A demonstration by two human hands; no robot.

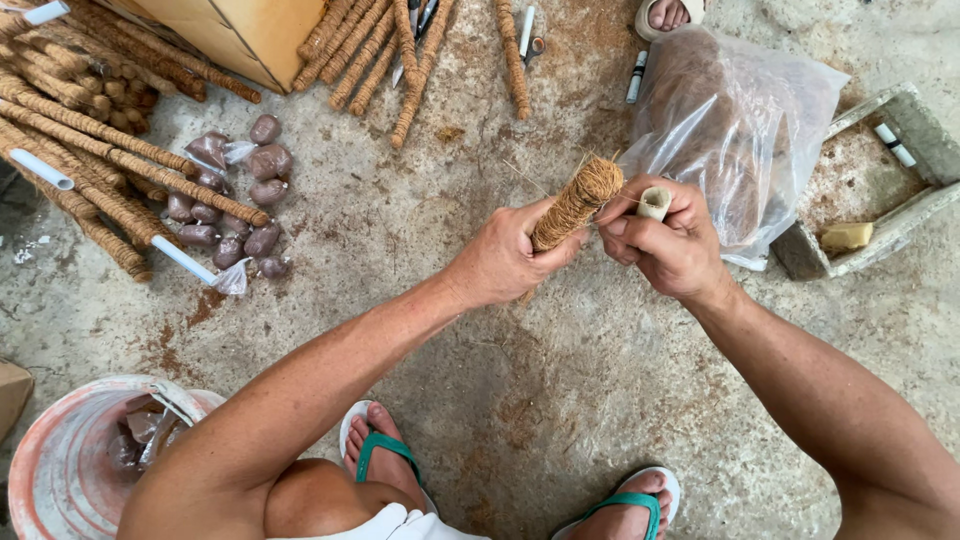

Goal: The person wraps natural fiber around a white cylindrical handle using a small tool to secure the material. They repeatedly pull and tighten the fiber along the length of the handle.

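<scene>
Both hands raised over bare concrete floor (480, 330), close together. Left hand (505, 262) clamped round one coir-wrapped pole (577, 203), rough brown fibre, cylindrical, tilted up and away, frayed end uppermost. Right hand (668, 245) closed on one small pale spool (654, 203), tube-shaped, held just beside pole tip; thin pale thread faintly visible between spool and pole.

Largest to smallest:
- Floor: grey, stained rust-brown, dusted with loose fibre.
- Heap of finished coir poles (85, 150), far left of left hand; count unclear, well over ten, some with white pipe ends showing. Second group (375, 50) of about six beyond left hand; one single pole (513, 60) straight ahead of hands.
- One clear plastic bag (735, 120) of loose brown fibre, crumpled, just beyond right hand.
- One round bucket (65, 465), pale with reddish smears, near left elbow, holding small wrapped packets.
- One rectangular concrete trough (905, 215), right of right hand; inside, one yellowish block (846, 236) and one white marker-like stick (894, 145).
- One cardboard box (235, 30), beyond left hand.
- Cluster of small brown lumps in clear wrap (225, 200), roughly a dozen, left of left hand.
- Two feet in white sandals with green straps (385, 450), below hands.
- One toe-end of another person's foot (668, 14), top edge.
</scene>
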